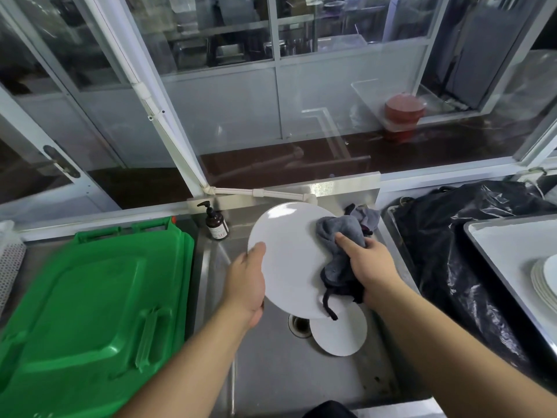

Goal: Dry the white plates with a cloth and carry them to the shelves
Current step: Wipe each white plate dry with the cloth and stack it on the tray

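Gripping white plate [289, 260] with left hand [247, 285], right hand [372, 263] fingers clutching grey cloth [340, 233]; soap bottle [216, 223] label unreadable

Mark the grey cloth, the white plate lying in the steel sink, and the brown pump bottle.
Grey cloth [337, 229]: head view, bunched upper part.
White plate lying in the steel sink [340, 334]: head view, exposed face.
Brown pump bottle [216, 226]: head view, body.

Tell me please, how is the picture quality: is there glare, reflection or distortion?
Head view: wide-angle bending curves the window frames; the glass carries pale reflections; a soft highlight lies on the held plate near its top; both hands, left hand and right hand, look sharp.
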A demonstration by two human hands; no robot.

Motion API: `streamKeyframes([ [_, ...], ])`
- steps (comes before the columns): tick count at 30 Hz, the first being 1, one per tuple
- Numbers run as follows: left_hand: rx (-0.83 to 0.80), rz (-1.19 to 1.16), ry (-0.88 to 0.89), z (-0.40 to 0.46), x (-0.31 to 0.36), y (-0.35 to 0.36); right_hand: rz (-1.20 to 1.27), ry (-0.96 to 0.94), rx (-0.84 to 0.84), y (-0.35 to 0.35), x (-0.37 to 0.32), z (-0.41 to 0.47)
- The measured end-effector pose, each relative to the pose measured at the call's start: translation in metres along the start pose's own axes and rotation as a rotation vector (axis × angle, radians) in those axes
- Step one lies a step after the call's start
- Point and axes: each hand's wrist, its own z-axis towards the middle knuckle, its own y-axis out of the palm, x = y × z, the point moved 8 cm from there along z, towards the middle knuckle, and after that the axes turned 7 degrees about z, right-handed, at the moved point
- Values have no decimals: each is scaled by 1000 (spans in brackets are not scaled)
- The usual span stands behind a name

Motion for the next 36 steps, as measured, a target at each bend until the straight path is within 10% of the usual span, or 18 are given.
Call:
streamKeyframes([
  [5,161,-172,4,-18,-24,15,250,238,73,16,41,-15],
  [15,-126,-316,-37,-25,-24,13,252,305,-20,8,44,-13],
  [29,-360,-337,33,-28,-2,23,-444,-119,-60,22,6,-34],
  [36,-401,-267,19,-41,-9,30,-521,-429,-510,69,-5,-76],
])
